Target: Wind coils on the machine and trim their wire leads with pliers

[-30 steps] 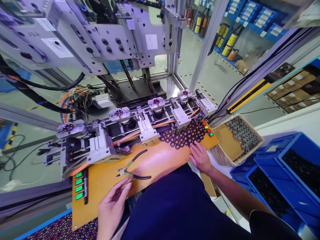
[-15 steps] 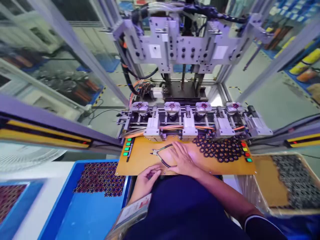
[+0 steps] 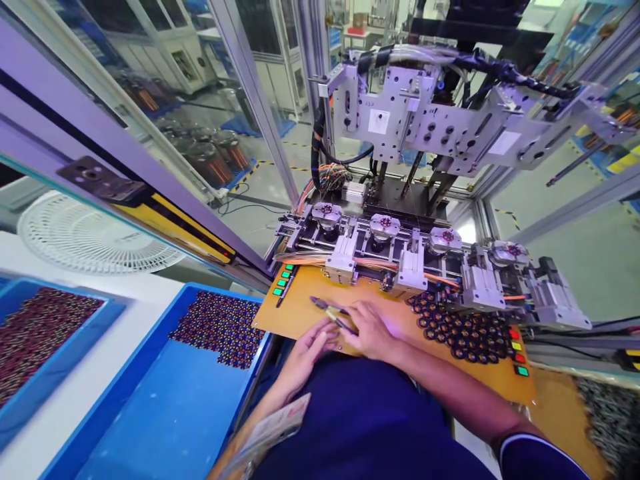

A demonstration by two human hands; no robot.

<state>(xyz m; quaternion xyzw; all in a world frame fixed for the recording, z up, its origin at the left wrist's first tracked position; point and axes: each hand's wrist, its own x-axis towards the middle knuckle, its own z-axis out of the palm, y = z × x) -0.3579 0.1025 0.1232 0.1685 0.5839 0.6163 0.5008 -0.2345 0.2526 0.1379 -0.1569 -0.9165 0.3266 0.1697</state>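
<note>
My right hand (image 3: 371, 331) is closed around the handles of a small pair of pliers (image 3: 334, 312) with dark grips and yellowish parts. The jaws point left, just above the tan work plate (image 3: 300, 320), and the handles lie close together. Beside them is my left hand (image 3: 314, 343), its fingers loosely bent and slightly apart, with no object visible in it. Several dark ring-shaped parts with copper-coloured centres (image 3: 460, 330) lie on the plate to the right of my right hand.
Behind the plate runs a row of metal fixtures (image 3: 384, 227) beneath a machine head (image 3: 430, 123). Green buttons (image 3: 281, 283) line the plate's left side. Blue trays, one of them (image 3: 170, 393) holding small parts, and a white fan (image 3: 95, 233) are at left.
The view has turned left. My right hand has gone from lying flat by the spread pliers to gripping them, and the handles have come together. My left hand stays close by.
</note>
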